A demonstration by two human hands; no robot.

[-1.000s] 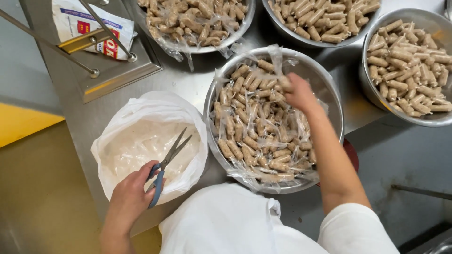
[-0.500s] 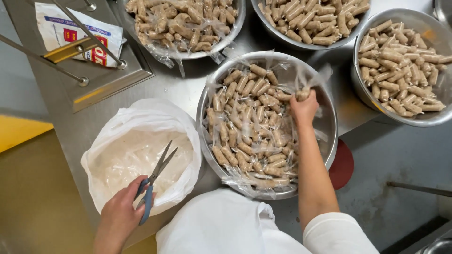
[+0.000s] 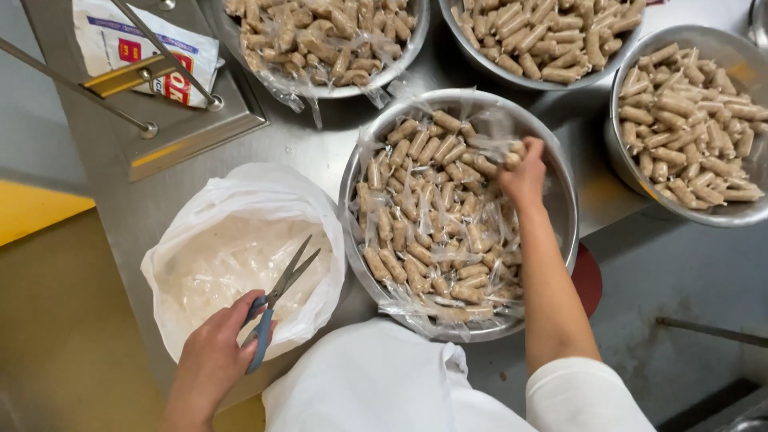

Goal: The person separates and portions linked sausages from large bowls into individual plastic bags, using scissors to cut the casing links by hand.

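Observation:
My left hand (image 3: 212,352) grips blue-handled scissors (image 3: 276,300), blades slightly apart, over a container lined with a white plastic bag (image 3: 192,220) that holds pale clear scraps. My right hand (image 3: 524,172) reaches into a large steel bowl (image 3: 566,216) full of small brown sausage-like pieces wrapped in clear film (image 3: 436,220). Its fingers are closed on one or two of those pieces at the bowl's far right side.
Three more steel bowls of the same brown pieces stand behind: one at top middle (image 3: 404,60), one at top right (image 3: 472,44), one at far right (image 3: 620,160). A metal device with rods and a printed packet (image 3: 128,48) sits at top left. A yellow floor strip (image 3: 32,212) lies left.
My right hand has moved across the bowl toward its far right side and closed on wrapped pieces. My left hand with the scissors stays over the white bag.

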